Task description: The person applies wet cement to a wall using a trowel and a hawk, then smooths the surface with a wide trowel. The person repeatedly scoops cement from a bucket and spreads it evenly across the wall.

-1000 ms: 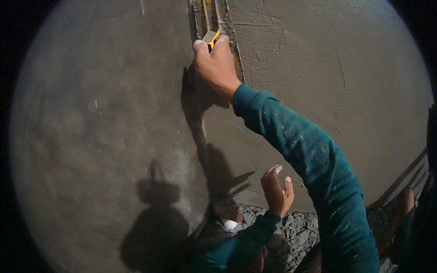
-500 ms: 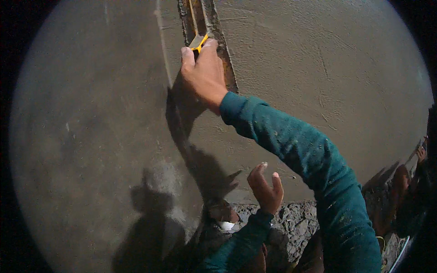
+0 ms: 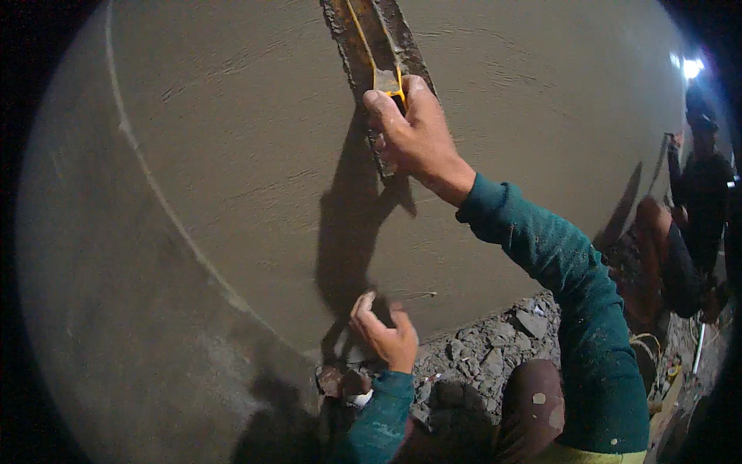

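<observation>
My right hand (image 3: 421, 135) grips the near end of a long float (image 3: 390, 39) with a yellow bar along its back and a mortar-caked blade. Thumb and fingers pinch the bar's yellow end. The float lies on wet, grey-brown mortar (image 3: 255, 178), and its far end runs out of the top of the view. Lower down, my left hand (image 3: 384, 332) is held over the near edge of the mortar. It is empty, its fingers curved and apart from the thumb. Dark green sleeves cover both my arms.
A pale seam (image 3: 174, 220) curves down the left, separating the wet mortar from a smoother, darker surface (image 3: 116, 309). Broken rubble (image 3: 495, 340) lines the near edge, beside my knee (image 3: 533, 398). Another person (image 3: 699, 185) is at the right, near a bright lamp (image 3: 692, 68).
The view has shifted, with the seam now farther left. In the picture, my right hand and the float sit farther right, while my left hand is farther left and lower. The right-hand grip is unchanged.
</observation>
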Motion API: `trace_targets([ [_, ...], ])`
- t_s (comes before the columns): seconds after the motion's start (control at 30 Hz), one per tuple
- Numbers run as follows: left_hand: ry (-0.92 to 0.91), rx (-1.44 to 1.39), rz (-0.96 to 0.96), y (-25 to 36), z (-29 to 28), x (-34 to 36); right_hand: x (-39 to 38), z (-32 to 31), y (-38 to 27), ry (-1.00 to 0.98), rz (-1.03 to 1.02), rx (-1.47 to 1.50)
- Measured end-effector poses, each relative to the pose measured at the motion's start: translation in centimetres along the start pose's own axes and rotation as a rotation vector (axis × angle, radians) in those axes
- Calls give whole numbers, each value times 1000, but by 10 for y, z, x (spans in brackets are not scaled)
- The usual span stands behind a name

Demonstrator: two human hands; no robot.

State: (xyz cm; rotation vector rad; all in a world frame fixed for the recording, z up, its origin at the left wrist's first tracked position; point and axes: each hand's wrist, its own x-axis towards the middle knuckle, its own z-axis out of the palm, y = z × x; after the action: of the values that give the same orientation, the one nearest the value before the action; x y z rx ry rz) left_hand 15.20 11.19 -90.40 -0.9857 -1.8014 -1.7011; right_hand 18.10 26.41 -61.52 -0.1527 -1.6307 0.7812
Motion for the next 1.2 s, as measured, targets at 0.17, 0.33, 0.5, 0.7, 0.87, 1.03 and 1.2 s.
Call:
trace_targets([
  [0.17, -82, 84, 30, 5, 4, 1, 0, -107, 25, 30, 54, 120],
  [0.33, -2, 152, 108, 9, 16, 4, -1, -208, 57, 131, 142, 161],
  [0.5, -31, 206, 157, 17, 28, 1, -5, -297, 100, 303, 189, 49],
  [0.7, -86, 237, 220, 25, 37, -6, -22, -401, 158, 433, 264, -14],
  [0.87, -105, 235, 194, 27, 38, -8, -52, -474, 219, 585, 326, -95],
  [1.03, -73, 224, 179, 22, 29, -5, -82, -506, 252, 1068, 376, -289],
  [1.2, -78, 230, 169, 17, 23, -3, -67, -505, 229, 830, 326, -120],
])
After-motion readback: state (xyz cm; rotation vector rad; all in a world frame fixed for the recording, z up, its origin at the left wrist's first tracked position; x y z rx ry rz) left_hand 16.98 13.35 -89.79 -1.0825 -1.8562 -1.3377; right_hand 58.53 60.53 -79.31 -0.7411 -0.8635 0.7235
